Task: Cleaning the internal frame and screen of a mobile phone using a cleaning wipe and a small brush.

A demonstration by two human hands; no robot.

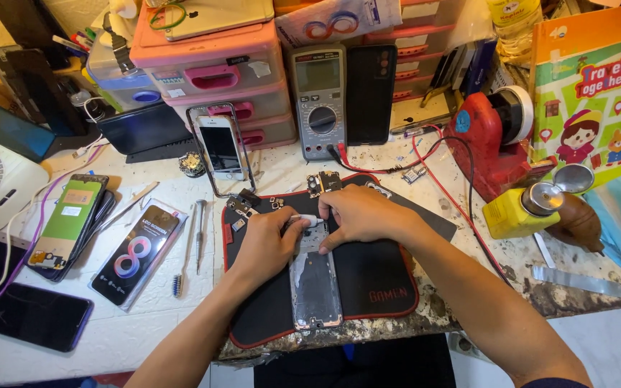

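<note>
A white worktable (145,327) carried the whole repair station, with a black red-edged work mat (375,276) laid at its near edge. Behind the mat stood pink plastic drawers (217,75), a grey multimeter (319,100) with red test leads (425,154), and a red tape dispenser (490,136). Several phones and screens lay to the left, among them a white smartphone (221,147) propped upright and a boxed replacement screen (136,253).

The opened phone chassis (314,284) lay lengthwise on the mat, its bare inner side up, its far end under both hands. The left hand (264,244) pressed down on that far end from the left, fingers curled and closed, thumb toward the centre. The right hand (361,215) covered the same end from the right, fingers (328,241) bent down onto the frame. Between the two thumbs sat a small white part (303,219); whether either hand actually pinched it could not be told. The chassis therefore lay directly beneath the fingertips and extended toward the person.

Small loose circuit boards (242,208) rested on the mat just beside the left hand. A judged risk: a sideways slip of that hand could sweep them off the mat, and uneven thumb pressure could bend the thin frame or a connector.
</note>
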